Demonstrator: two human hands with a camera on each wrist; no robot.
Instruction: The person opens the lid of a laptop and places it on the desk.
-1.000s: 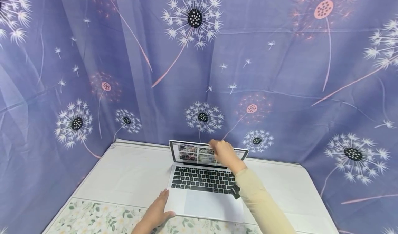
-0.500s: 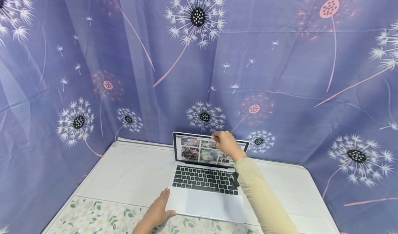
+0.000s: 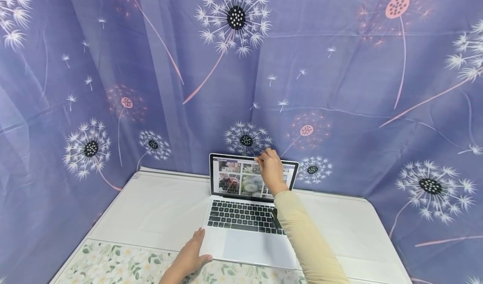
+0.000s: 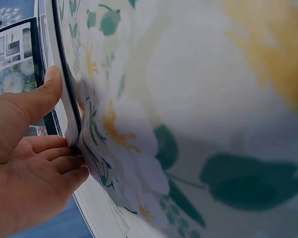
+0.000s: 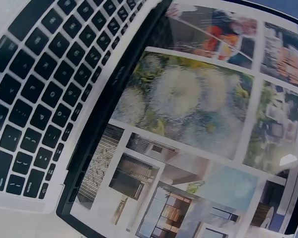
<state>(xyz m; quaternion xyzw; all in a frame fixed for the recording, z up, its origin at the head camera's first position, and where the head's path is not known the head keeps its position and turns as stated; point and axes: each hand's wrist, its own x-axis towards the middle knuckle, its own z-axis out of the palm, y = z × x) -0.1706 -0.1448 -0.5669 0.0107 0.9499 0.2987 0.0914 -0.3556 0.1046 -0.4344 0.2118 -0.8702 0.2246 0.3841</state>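
A silver laptop (image 3: 214,244) sits at the front of the table with its lid raised and its screen (image 3: 229,183) lit, showing a grid of pictures. My right hand (image 3: 271,170) pinches the lid's top edge right of its middle. The right wrist view looks at the keyboard (image 5: 39,89) and the picture grid, with the hand itself outside it. At the base's front left corner is my left hand (image 3: 190,252), thumb at the front edge and fingers along the left side. In the left wrist view, the thumb (image 4: 50,89) and curled fingers (image 4: 62,163) hold that corner.
The white table (image 3: 162,208) has a floral cloth (image 3: 124,261) along its front edge. Behind it hangs a purple curtain (image 3: 211,120) with dandelion prints, close to the lid's back. My right sleeve (image 3: 309,238) crosses over the laptop's right side.
The lid has tilted up to a more upright angle, with my right hand rising along with its top edge. More of the screen shows. My left hand has stayed at the corner.
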